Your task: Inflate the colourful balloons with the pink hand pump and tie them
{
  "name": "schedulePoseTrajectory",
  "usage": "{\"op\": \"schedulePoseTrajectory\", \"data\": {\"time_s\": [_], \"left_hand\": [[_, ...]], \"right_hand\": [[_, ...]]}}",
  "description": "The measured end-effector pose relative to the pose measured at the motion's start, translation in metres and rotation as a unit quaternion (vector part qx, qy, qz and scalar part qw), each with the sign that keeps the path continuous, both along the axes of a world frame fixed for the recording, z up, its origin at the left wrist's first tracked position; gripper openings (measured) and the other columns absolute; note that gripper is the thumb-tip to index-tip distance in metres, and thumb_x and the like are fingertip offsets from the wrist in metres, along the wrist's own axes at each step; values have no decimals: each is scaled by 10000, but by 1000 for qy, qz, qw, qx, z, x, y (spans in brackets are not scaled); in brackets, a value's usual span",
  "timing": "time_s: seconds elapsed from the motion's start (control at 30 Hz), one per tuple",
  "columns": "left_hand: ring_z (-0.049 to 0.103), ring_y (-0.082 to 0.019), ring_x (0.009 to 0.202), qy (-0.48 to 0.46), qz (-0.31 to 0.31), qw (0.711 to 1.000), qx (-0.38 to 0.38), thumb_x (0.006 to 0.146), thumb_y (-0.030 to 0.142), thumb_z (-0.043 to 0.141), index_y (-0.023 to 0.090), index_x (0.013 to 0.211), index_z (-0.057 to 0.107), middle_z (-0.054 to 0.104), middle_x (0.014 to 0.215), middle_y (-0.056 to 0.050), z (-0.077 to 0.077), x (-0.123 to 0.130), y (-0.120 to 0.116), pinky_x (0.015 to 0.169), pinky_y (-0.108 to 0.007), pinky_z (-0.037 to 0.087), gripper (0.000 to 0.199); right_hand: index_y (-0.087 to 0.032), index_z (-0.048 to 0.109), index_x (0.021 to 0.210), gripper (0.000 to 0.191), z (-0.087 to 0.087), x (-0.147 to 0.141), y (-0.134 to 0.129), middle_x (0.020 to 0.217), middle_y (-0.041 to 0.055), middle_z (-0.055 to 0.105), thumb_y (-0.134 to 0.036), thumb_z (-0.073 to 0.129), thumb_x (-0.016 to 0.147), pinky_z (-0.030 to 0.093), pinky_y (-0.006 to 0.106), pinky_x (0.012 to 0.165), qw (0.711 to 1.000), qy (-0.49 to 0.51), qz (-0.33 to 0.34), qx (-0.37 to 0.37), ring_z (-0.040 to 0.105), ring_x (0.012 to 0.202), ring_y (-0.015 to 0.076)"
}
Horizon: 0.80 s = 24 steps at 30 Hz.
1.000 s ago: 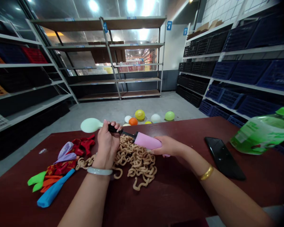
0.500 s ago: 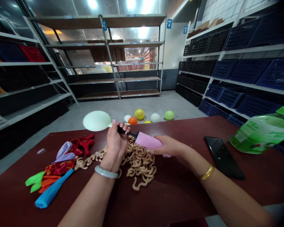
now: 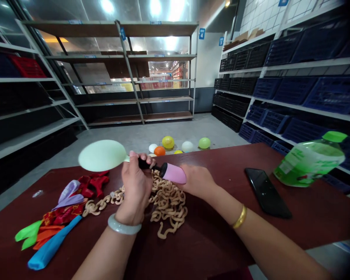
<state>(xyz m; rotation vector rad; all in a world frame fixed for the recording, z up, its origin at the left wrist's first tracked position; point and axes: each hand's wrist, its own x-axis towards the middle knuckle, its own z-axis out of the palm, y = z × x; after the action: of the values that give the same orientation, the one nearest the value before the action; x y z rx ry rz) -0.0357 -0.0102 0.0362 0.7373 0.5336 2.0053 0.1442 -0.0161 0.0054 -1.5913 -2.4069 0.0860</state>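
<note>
A pale green balloon (image 3: 102, 155), partly inflated, points left from the black nozzle end of a pink hand pump (image 3: 174, 173). My left hand (image 3: 136, 177) is closed around that black end and the balloon's neck. The pump's pink body is gripped by my right hand (image 3: 196, 181), which hides its far end. Beneath both hands lies a heap of tan curled pieces (image 3: 169, 204) on the dark red table (image 3: 221, 217). Uninflated balloons lie to the left: blue (image 3: 55, 243), green (image 3: 29, 234), lilac (image 3: 68, 196), orange (image 3: 48, 235) and red (image 3: 96, 184).
A black phone (image 3: 267, 192) and a green-capped bottle (image 3: 309, 161) stand or lie at the table's right. Several inflated balloons, one yellow (image 3: 168, 142), rest on the floor beyond the far edge. Shelves (image 3: 163, 56) and blue crates (image 3: 294, 91) surround the room.
The pale green balloon has grown larger. My right hand has moved closer to my left hand, covering more of the pink pump. The whole view has shifted slightly.
</note>
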Motion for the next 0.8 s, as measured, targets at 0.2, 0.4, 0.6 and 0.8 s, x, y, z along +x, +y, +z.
{"op": "schedulePoseTrajectory", "data": {"time_s": [0.2,0.4,0.6,0.8], "left_hand": [[499,-107,573,-21,76,997,-19,847,354,726,197,775,451,493,659,38,0,-60,23,552,-247,430,325],[491,-109,571,-30,79,996,2,885,332,675,188,759,467,487,657,29,-7,-54,28,545,-247,420,283],[509,-114,623,-15,-22,1000,0,857,341,729,188,776,490,503,715,15,-18,11,9,581,-253,456,295],[517,-118,636,-7,-37,999,-8,853,341,734,182,737,478,504,727,7,-17,29,-3,603,-267,474,323]], "right_hand": [[-212,569,1107,347,-11,22,25,1036,92,736,-468,589,874,449,310,728,999,-45,6,-2,702,935,273],[-205,567,1093,353,-18,26,28,1013,97,742,-453,610,845,438,310,710,999,-47,-4,5,706,910,280],[-215,568,1070,389,-13,11,12,938,80,739,-511,607,819,441,314,655,1000,-13,-5,4,711,837,275],[-214,565,1070,420,-10,5,6,939,81,740,-564,588,839,446,322,659,1000,6,-4,12,712,837,278]]}}
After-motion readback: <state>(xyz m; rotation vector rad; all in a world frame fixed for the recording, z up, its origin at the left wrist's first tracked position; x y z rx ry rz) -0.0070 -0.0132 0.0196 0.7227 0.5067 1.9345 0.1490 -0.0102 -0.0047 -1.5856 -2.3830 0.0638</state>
